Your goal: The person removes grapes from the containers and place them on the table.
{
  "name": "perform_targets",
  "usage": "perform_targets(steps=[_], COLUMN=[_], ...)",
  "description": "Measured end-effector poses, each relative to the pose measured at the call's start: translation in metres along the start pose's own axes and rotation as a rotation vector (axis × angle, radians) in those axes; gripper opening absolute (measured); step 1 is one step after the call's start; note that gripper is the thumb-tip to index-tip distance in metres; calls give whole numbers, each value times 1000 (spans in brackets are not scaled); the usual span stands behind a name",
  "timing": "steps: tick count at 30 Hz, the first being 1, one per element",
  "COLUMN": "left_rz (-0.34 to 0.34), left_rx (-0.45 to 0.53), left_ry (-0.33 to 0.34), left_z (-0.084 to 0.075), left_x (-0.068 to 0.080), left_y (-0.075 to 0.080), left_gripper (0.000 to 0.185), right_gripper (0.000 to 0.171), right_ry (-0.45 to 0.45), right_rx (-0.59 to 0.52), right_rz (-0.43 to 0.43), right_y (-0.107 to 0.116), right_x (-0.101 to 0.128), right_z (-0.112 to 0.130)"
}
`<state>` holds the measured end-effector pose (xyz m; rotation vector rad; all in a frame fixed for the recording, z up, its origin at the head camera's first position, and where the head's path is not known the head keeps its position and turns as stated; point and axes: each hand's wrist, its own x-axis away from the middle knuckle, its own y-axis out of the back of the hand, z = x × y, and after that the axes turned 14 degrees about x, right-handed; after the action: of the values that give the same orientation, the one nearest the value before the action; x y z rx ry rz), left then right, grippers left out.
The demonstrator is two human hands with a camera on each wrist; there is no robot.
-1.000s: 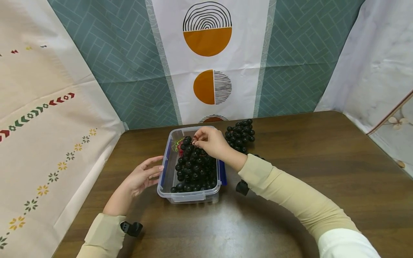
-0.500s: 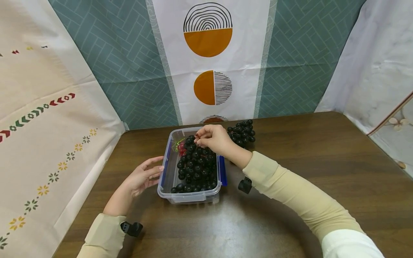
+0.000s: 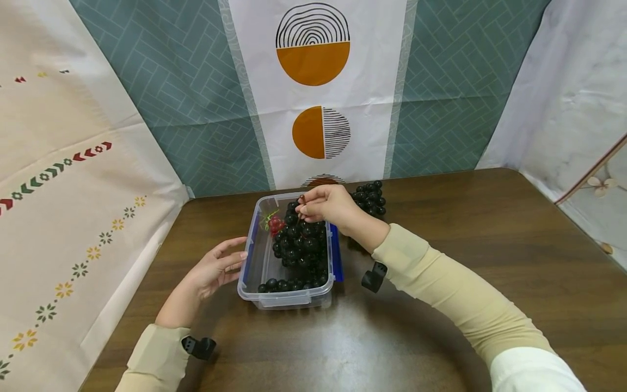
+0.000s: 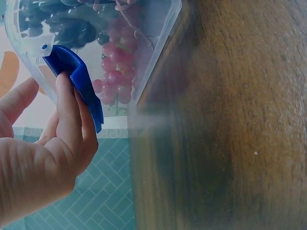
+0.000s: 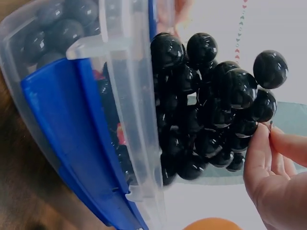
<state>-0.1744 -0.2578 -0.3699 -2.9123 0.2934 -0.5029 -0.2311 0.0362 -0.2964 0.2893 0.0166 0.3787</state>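
My right hand [image 3: 333, 209] pinches the stem of a bunch of black grapes [image 3: 297, 245] over the clear plastic box [image 3: 286, 298]. In the right wrist view the bunch [image 5: 206, 105] hangs partly above the box rim, with thumb and fingers meeting at its stem. More black grapes lie in the box, beside a small bunch of red grapes [image 3: 276, 225]. At the box's left side is my left hand [image 3: 215, 269]. Its extended fingers touch a blue latch [image 4: 79, 76] in the left wrist view, the thumb held apart.
Another bunch of black grapes [image 3: 372, 196] lies on the wooden table [image 3: 470, 228] behind my right hand, which partly hides it. A second blue latch [image 3: 336, 256] hangs on the box's right side. A patterned cloth [image 3: 210, 125] hangs behind the table.
My right hand has moved slightly right, lifting the black bunch and exposing more red grapes and box floor. My left hand stays at the box's side.
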Motion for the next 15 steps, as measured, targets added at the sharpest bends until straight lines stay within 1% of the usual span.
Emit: perform_targets(steps=[3,6,15], left_rz=[3,4,18], left_rx=[-10,-20,5], left_ry=[3,5,7], left_z=[0,0,-1], left_x=[-1,-1,-2], left_y=[1,2,2], left_gripper=[63,62,60], right_gripper=[26,25,32], right_ry=[-37,-57,-60], right_rx=[-40,-53,-82], right_rz=[6,14,39], right_y=[4,8,19], right_x=[0,0,3], right_z=[3,6,16])
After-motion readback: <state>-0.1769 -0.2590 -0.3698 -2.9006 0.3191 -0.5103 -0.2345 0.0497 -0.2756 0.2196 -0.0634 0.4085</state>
